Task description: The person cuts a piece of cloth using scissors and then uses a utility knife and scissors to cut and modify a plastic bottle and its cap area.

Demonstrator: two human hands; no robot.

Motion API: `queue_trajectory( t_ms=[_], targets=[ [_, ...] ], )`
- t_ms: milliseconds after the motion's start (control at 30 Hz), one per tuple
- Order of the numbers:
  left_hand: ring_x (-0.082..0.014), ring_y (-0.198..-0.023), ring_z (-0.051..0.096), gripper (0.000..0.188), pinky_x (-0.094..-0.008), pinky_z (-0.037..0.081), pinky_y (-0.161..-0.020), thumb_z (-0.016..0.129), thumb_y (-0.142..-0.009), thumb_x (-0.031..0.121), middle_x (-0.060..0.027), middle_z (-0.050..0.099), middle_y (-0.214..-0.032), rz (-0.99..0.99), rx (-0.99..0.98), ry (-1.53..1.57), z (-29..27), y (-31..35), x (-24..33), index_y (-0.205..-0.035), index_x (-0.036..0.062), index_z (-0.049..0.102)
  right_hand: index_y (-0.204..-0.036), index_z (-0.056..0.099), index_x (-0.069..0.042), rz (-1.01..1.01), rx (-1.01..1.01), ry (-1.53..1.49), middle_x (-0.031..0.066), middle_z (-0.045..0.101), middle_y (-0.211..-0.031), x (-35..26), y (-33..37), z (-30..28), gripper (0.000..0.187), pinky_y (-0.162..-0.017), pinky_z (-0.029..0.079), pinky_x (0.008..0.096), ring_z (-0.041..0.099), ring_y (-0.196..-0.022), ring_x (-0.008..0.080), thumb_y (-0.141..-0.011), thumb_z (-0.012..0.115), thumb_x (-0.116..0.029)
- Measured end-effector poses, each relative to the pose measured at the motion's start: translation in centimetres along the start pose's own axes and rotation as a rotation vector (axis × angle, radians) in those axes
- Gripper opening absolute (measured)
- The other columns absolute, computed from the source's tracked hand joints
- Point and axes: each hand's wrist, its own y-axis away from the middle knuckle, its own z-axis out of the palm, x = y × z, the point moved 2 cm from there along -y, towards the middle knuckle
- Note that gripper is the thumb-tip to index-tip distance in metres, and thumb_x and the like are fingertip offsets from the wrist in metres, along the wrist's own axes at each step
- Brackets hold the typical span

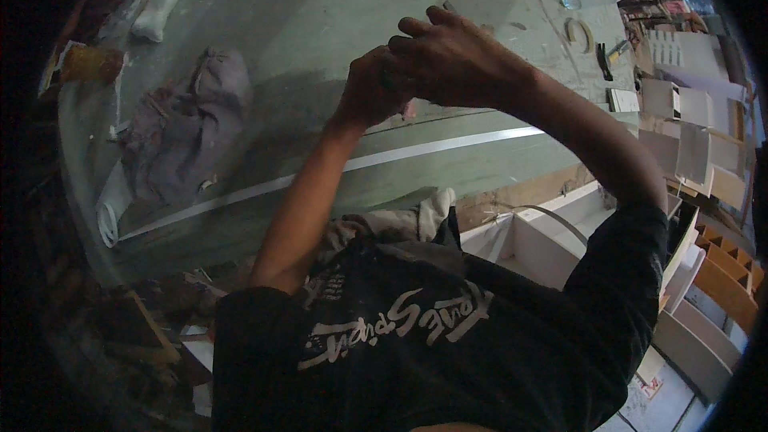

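Green tabletop (308, 28) is leaving open rm btwn its middle and the crumpled grey cloth (192, 124) lying by its L edge. L hand (370, 86) and R hand (450, 58) are meeting over the middle, fingers curling; can't tell what, if anything, they're gripping. Small pink bit (410, 110) is showing just beside them. Flat, shiny white strip (432, 149) is running along the nr edge.

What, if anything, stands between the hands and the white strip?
In view, a small pinkish thing shows between the right hand and white strip; whether it's held is unclear. The left forearm crosses the strip.
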Motion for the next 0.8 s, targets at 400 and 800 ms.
queue_trajectory(
  t_ms=[400, 800],
  targets=[
    [-0.0192, -0.073, 0.067, 0.026, -0.0329, 0.055, -0.068, 0.076, -0.077, 0.019, -0.0104, 0.066, -0.081, -0.039, 0.028, 0.424, -0.1, 0.1, -0.1, -0.091, 0.0023, 0.061, -0.099, 0.065, -0.012, 0.34, 0.236, -0.135, 0.0087, 0.065, -0.082, -1.9, 0.7, 1.3, 0.033, -0.06, 0.052, 0.0405, 0.066, -0.076, 0.0253, -0.085, 0.064, -0.041],
    [-0.025, -0.074, 0.067, 0.025, -0.035, 0.055, -0.069, 0.077, -0.07, 0.011, -0.0086, 0.065, -0.079, 0.161, 0.048, -0.148, 0.4, -0.1, -0.2, -0.088, 0.0061, 0.061, -0.098, 0.062, -0.012, 0.191, 0.163, -0.001, 0.0061, 0.064, -0.086, -1.1, 0.1, 2.6, 0.028, -0.078, 0.049, 0.0359, 0.063, -0.09, 0.0211, -0.08, 0.066, -0.033]
  ],
)
